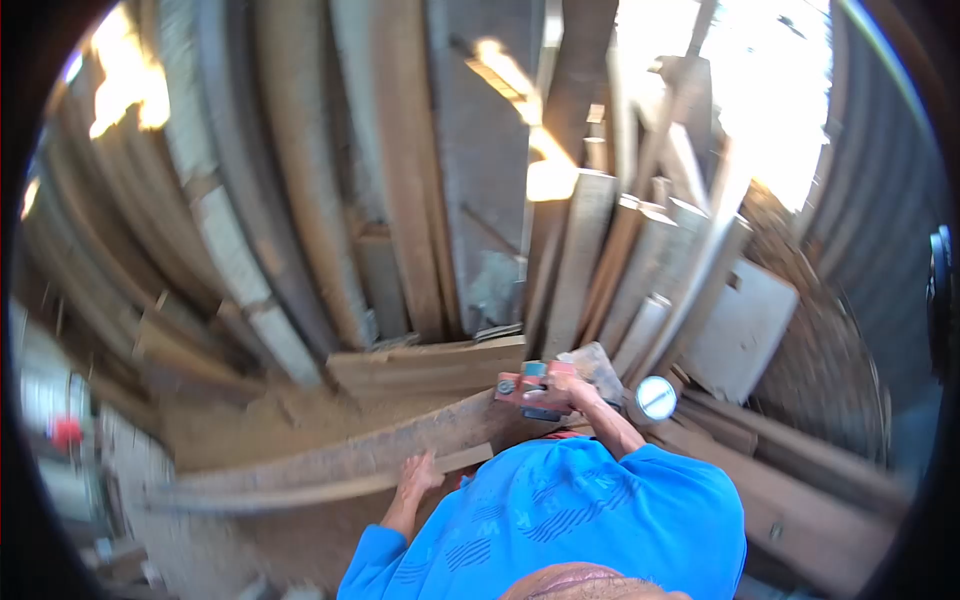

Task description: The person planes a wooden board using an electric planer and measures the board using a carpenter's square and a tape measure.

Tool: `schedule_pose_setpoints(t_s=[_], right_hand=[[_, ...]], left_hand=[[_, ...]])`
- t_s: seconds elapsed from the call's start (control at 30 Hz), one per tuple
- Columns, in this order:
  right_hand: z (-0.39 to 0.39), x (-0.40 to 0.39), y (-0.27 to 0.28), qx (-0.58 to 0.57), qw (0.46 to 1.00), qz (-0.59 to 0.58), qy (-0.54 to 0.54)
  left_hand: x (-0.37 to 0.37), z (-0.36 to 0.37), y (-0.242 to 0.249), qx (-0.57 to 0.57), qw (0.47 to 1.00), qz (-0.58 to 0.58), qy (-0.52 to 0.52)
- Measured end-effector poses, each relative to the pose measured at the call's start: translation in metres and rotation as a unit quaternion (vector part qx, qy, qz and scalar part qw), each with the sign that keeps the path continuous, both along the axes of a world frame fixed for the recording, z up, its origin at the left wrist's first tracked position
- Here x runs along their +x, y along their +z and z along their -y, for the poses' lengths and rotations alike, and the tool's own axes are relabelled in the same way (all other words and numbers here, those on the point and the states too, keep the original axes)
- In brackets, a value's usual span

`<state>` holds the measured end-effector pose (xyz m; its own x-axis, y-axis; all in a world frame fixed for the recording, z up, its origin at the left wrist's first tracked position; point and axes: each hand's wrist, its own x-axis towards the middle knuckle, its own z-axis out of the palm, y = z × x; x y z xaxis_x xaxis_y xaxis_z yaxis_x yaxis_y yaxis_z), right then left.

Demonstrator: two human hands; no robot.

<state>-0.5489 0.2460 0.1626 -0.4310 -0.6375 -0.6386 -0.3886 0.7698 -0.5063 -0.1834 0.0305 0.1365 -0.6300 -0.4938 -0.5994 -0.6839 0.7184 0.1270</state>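
Red tool [533,383] | gripped by right hand [570,386] | left hand [420,474] on board [463,460] (grip unclear)

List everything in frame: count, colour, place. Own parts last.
Upright boards: many, too crowded to count, brown and grey, across the back
Lying board: one, tan, at their foot
Long beam: one, brown, in front of the body
Wood strip: one, tan, at the left hand
Tool: one, red and teal, in the right hand
Round can: one, whitish top, beside the right forearm
Panel: one, pale grey, right
Red item: one, blurred, far left
Shirt: one, blue, bottom centre
Hands: two, bare
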Motion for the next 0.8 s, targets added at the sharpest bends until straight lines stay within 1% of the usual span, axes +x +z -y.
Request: schedule_pose_setpoints(t_s=[0.07,0.1,0.13,0.17,0.2,0.23,0.27,0.3,0.37,0.4,0.43,0.47,0.5,0.57,0.6,0.63,0.67,0.7,0.73,0.8], right_hand=[[0.001,-0.014,0.022,0.019,0.999,0.029,0.027],[0.003,-0.019,0.033,0.03,0.998,0.04,0.037],[0.006,-0.021,0.042,0.036,0.997,0.048,0.048],[0.003,-0.031,0.002,0.018,0.997,0.059,0.048],[0.005,-0.033,0.003,-0.033,0.997,0.042,0.053],[0.007,-0.044,-0.032,-0.009,0.991,0.118,0.056],[0.01,-0.051,-0.055,0.003,0.989,0.13,0.066],[0.019,-0.045,-0.036,0.024,0.986,0.126,0.103],[0.037,-0.066,-0.08,0.037,0.965,0.025,0.258],[0.056,-0.056,-0.047,0.07,0.949,-0.061,0.301],[0.073,-0.039,0.007,0.1,0.926,-0.147,0.334],[0.086,-0.036,0.018,0.061,0.937,-0.192,0.285],[0.104,-0.026,0.042,0.008,0.955,-0.138,0.264],[0.138,-0.013,0.039,-0.102,0.926,-0.126,0.341],[0.147,0.002,0.035,-0.113,0.924,-0.097,0.352],[0.152,0.024,0.031,-0.122,0.921,-0.07,0.364],[0.154,0.044,0.024,-0.128,0.917,-0.042,0.376],[0.154,0.066,0.012,-0.108,0.897,-0.022,0.427],[0.149,0.092,-0.003,-0.087,0.876,0.0,0.475],[0.133,0.144,-0.039,-0.041,0.829,-0.091,0.551]], left_hand=[[-0.009,-0.017,-0.008,0.01,0.996,-0.092,0.014],[-0.019,-0.033,-0.006,-0.019,0.994,-0.106,0.012],[-0.017,-0.041,-0.03,-0.029,0.986,-0.163,-0.006],[-0.025,-0.053,-0.039,-0.053,0.98,-0.19,-0.027],[-0.034,-0.068,-0.04,-0.033,0.98,-0.198,0.002],[-0.042,-0.082,-0.03,-0.037,0.969,-0.242,0.01],[-0.052,-0.098,-0.016,-0.005,0.972,-0.229,0.041],[-0.059,-0.103,-0.008,0.025,0.973,-0.222,0.064],[-0.069,-0.121,-0.01,0.042,0.937,-0.324,0.122],[-0.071,-0.128,-0.009,0.062,0.914,-0.361,0.176],[-0.073,-0.135,-0.003,0.085,0.886,-0.397,0.224],[-0.074,-0.142,0.005,0.107,0.855,-0.432,0.267],[-0.068,-0.147,0.017,0.144,0.829,-0.425,0.335],[-0.052,-0.159,0.038,0.218,0.76,-0.402,0.462],[-0.038,-0.162,0.036,0.231,0.771,-0.362,0.471],[-0.022,-0.168,0.015,0.196,0.78,-0.339,0.488],[-0.008,-0.177,-0.02,0.163,0.786,-0.315,0.506],[0.004,-0.185,-0.046,0.131,0.791,-0.29,0.523],[0.016,-0.19,-0.058,0.123,0.784,-0.295,0.532],[0.041,-0.196,-0.071,0.103,0.776,-0.299,0.546]])
